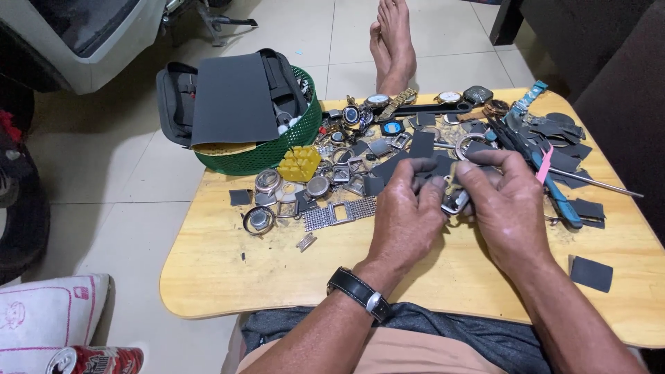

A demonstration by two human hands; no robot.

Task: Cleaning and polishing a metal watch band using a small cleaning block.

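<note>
A low wooden table (pixel 228 270) with a pale, glossy grain and rounded corners sits on a tiled floor, seen from above. Both hands meet over its middle. The left hand (pixel 405 218), with a black strapped wristwatch (pixel 359 292) on its wrist, and the right hand (pixel 506 204) pinch a small metal watch case (pixel 455 202) between them; the grip of each is pressed together, fingers curled in around the shiny silver piece. A scrap of dark grey abrasive paper (pixel 424 168) is pinched against it at the fingertips.

Around the hands lies a scatter of watch parts: round metal cases, a woven mesh metal band (pixel 339 212), a yellow ridged plastic block (pixel 300 163), and many flat dark paper squares. Whole watches line the far edge. Blue-handled pliers (pixel 560 197) lie just beside the right hand. A green plastic mesh basket (pixel 277 149) on the far left corner holds a large grey sheet (pixel 233 99). Bare feet (pixel 393 41) rest on the floor beyond.
</note>
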